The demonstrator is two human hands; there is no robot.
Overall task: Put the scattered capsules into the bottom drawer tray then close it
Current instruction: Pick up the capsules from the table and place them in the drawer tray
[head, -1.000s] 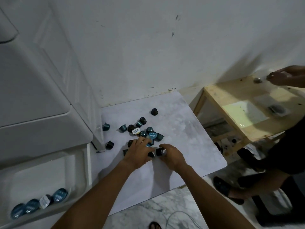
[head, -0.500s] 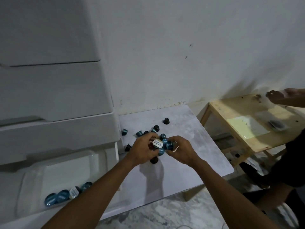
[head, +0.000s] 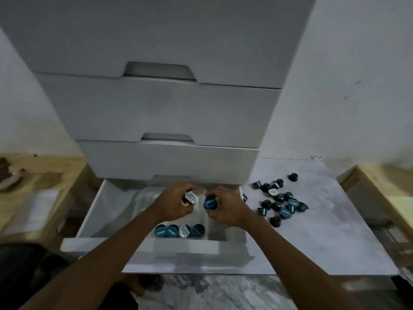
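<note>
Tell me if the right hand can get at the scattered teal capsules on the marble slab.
Probably, once emptied: the scattered teal capsules lie uncovered beside the right hand, past the white drawer's low side wall, but it grips a blue-lidded capsule.

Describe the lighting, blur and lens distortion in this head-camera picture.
Head view: dim, even light with no glare; the wide lens bends the edges of the white plastic drawer cabinet; the scattered dark and teal coffee capsules look soft.

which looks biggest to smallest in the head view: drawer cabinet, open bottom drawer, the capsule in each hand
1. white drawer cabinet
2. open white bottom drawer
3. white-lidded capsule in the left hand and blue-lidded capsule in the right hand: alike, unranked
</note>
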